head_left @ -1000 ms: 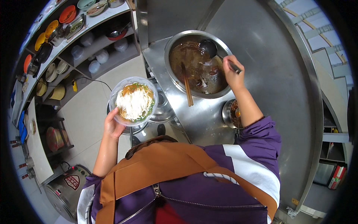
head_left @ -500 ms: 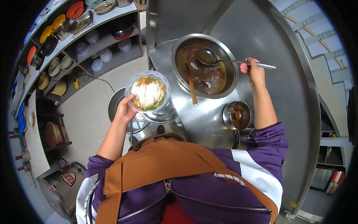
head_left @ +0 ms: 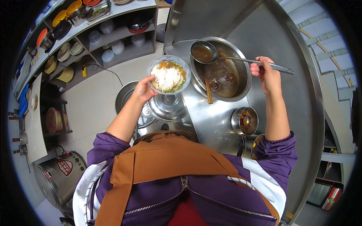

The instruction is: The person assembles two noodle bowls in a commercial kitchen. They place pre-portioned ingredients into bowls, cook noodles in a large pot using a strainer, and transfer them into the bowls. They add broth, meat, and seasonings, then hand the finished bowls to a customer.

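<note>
The right hand (head_left: pixel 268 77) is curled firmly round the shaft of a long-handled steel ladle (head_left: pixel 235 58), whose cup of brown broth (head_left: pixel 202 54) hangs at the far-left rim of a large round stainless-steel pot (head_left: pixel 244 77). Just left of that pot, the left hand (head_left: pixel 145 89) grips a clear round plastic bowl (head_left: pixel 187 77) by its edge, white noodles (head_left: pixel 168 77) inside. A cup this full seems to call for a level, unhurried wrist — the grip is far from the cup, so a small twist could spill it. The bowl is best held flat and near the pot, thumb clear of the broth. The brown wooden chopsticks (head_left: pixel 208 90) leaning over the pot's near rim could snag the ladle.

The pot stands on a shiny grey metal counter (head_left: pixel 211 132). Nearer the body than the pot is a small steel saucepan (head_left: pixel 254 122) holding a spoon (head_left: pixel 246 121). Well left of the pot come grey open shelves (head_left: pixel 120 34) and a pale tiled floor (head_left: pixel 94 109); far to the pot's right — a pale railing (head_left: pixel 323 37)
</note>
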Action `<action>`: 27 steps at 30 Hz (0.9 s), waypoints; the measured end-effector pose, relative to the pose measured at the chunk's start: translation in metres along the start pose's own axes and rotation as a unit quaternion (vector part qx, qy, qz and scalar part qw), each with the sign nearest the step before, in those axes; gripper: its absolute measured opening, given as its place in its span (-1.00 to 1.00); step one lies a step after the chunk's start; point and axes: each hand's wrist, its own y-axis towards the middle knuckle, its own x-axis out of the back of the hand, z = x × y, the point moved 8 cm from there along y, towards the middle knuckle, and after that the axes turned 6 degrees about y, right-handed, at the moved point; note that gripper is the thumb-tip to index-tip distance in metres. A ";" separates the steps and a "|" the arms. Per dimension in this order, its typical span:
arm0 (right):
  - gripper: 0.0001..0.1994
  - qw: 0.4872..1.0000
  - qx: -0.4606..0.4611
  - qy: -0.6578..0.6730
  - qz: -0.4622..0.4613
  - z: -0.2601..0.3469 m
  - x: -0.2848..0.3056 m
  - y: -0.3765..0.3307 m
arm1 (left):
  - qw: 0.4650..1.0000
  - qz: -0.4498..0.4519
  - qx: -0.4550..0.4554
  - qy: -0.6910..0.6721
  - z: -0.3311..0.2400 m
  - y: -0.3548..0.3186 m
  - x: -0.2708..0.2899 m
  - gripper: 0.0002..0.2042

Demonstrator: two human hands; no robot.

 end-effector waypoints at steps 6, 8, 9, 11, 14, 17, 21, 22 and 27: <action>-0.82 0.997 0.018 0.002 0.070 -0.012 -0.053 -0.026 | 1.000 0.001 -0.002 0.002 -0.002 -0.006 -0.002 -0.49; -0.86 0.996 0.020 -0.013 0.089 -0.018 -0.069 -0.033 | 1.000 -0.009 -0.004 0.006 -0.003 -0.008 -0.003 -0.49; -0.87 0.994 0.037 -0.014 0.105 -0.020 -0.078 -0.038 | 1.000 -0.009 -0.005 0.005 -0.003 -0.009 -0.003 -0.49; -0.89 0.993 0.031 -0.010 0.111 -0.030 -0.091 -0.047 | 1.000 -0.011 -0.006 0.004 -0.004 -0.011 -0.003 -0.48; -0.92 0.932 0.238 -0.198 0.189 -0.014 -0.115 -0.068 | 1.000 -0.011 -0.004 0.005 -0.006 -0.013 0.000 -0.48; -0.91 0.899 0.305 -0.243 0.200 -0.011 -0.120 -0.077 | 1.000 -0.007 -0.004 0.007 -0.008 -0.014 0.004 -0.48; -0.84 0.989 0.071 0.018 0.126 -0.036 -0.088 -0.044 | 1.000 0.002 -0.003 0.007 -0.010 -0.017 0.008 -0.49; -0.81 0.992 0.064 0.041 0.102 -0.036 -0.078 -0.036 | 1.000 0.007 -0.002 0.007 -0.010 -0.017 0.007 -0.49; -0.78 0.985 -0.047 0.162 0.022 -0.059 -0.020 0.000 | 1.000 0.002 -0.001 -0.010 -0.011 -0.016 0.005 -0.53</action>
